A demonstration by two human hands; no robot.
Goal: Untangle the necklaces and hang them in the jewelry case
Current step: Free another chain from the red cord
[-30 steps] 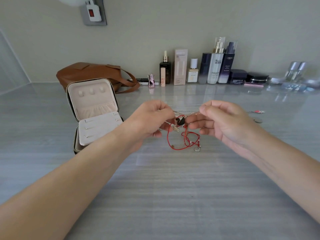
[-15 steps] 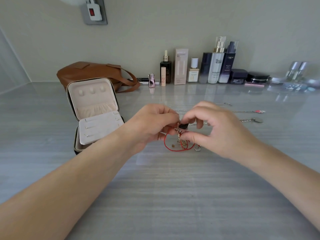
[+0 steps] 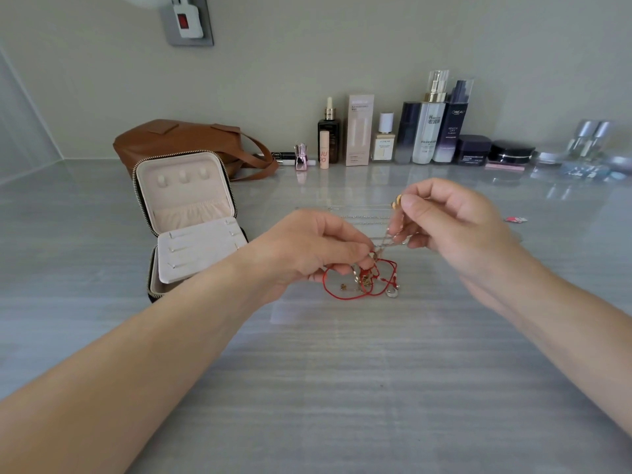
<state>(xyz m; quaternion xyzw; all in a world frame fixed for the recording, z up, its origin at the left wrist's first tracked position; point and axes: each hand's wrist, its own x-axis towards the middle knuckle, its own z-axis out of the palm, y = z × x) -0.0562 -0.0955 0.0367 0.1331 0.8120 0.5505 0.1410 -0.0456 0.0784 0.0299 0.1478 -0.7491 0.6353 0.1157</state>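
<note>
Left hand (image 3: 307, 248): fingers curled, tips pinching the top of the necklace tangle (image 3: 362, 280). Its red cord loops hang just below and right of that hand, reaching the table (image 3: 342, 388) about midway between the near and far edges. Right hand (image 3: 451, 224): higher, near the left, thumb and forefinger pinching a gold pendant (image 3: 396, 202). I see a thin chain (image 3: 385, 241) running from it down into the tangle. Jewelry case (image 3: 186, 213): open, lid upright, toward the left edge, apart from the tangle. Cosmetics bottles (image 3: 427, 131) line the far edge.

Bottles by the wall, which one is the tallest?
The white bottle with the gold collar and clear cap; its top rises above even the dark L'Oreal bottle right beside it.
</note>
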